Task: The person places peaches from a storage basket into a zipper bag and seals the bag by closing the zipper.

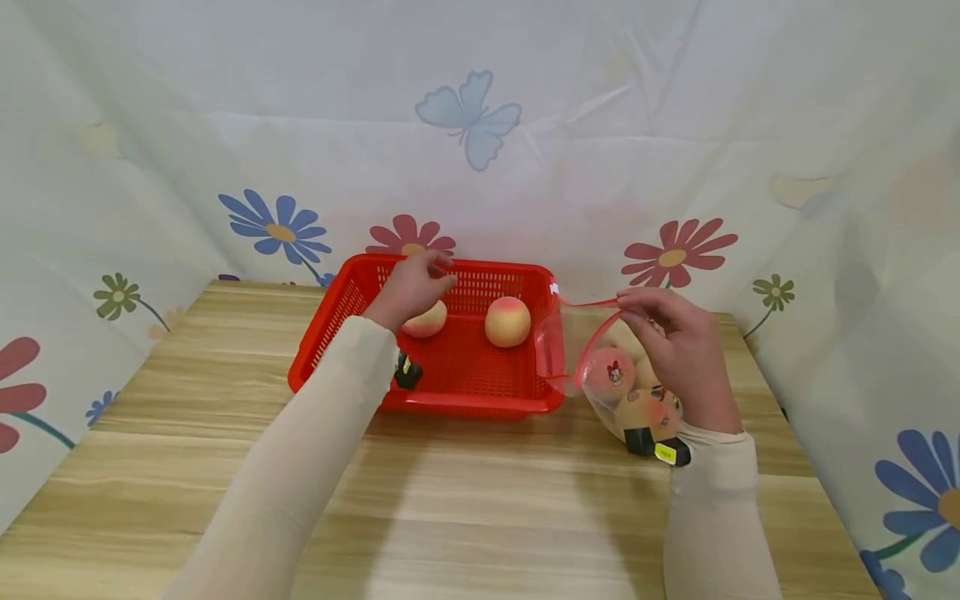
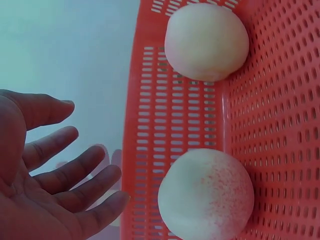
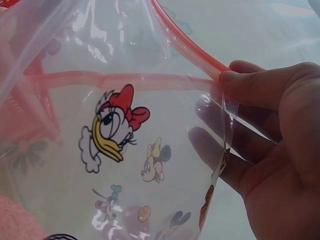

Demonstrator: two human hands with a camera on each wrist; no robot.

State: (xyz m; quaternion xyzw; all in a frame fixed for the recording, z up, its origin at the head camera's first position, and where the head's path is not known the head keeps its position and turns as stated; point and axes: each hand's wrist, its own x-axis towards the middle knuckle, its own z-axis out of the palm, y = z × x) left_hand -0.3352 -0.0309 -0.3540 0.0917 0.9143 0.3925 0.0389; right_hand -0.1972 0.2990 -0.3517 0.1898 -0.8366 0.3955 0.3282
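My right hand (image 1: 678, 342) pinches the red zip edge of a clear zip bag (image 3: 185, 125) printed with cartoon characters, and the bag's mouth gapes toward the basket. Several peaches (image 1: 648, 412) fill the bag on the table. Above the left part of the red basket (image 1: 465, 408) hovers my left hand (image 1: 416, 283), its fingers loosely bent with nothing in them. Two peaches lie in the basket: one peach (image 1: 507, 322) right of centre, the other peach (image 1: 427, 320) partly hidden behind the left hand. The left wrist view shows the left palm (image 2: 45, 185) beside the basket wall.
The basket stands on a wood-grain table (image 1: 480, 500), close to a flowered curtain (image 1: 540, 167) at the back. Similar curtain hangs at both sides. The bag's mouth overlaps the basket's right end.
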